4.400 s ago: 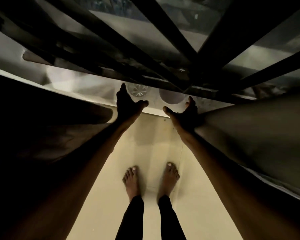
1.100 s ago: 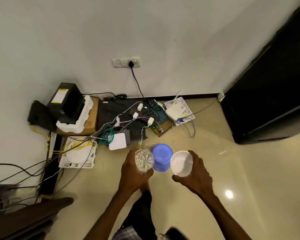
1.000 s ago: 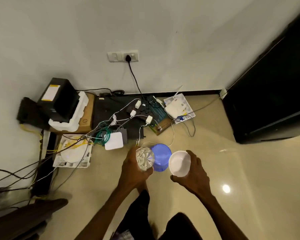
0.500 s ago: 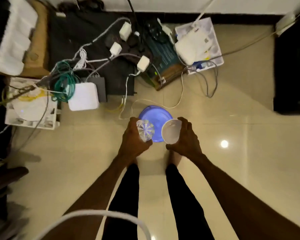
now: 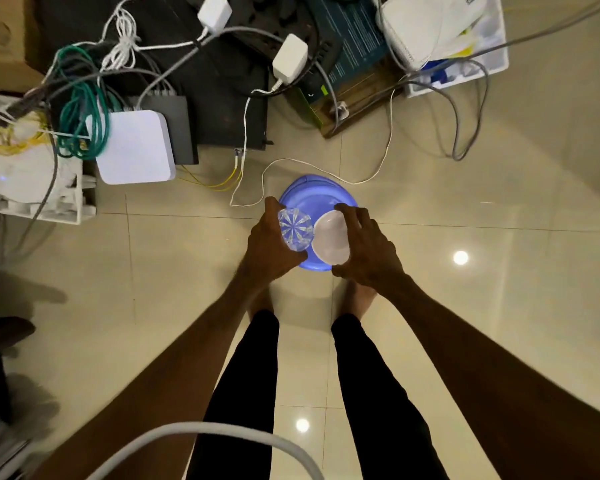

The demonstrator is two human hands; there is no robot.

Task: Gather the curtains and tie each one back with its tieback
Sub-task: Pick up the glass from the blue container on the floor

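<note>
Open tiled floor (image 5: pixel 482 323) stretches right and left of the blue plastic stool (image 5: pixel 312 199), while tangled cables (image 5: pixel 80 109), a white router (image 5: pixel 134 147) and boxes crowd the space beyond it

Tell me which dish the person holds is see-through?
The cut glass in the left hand. The bowl in the right hand is solid white, and the plate beneath is blue.
</note>
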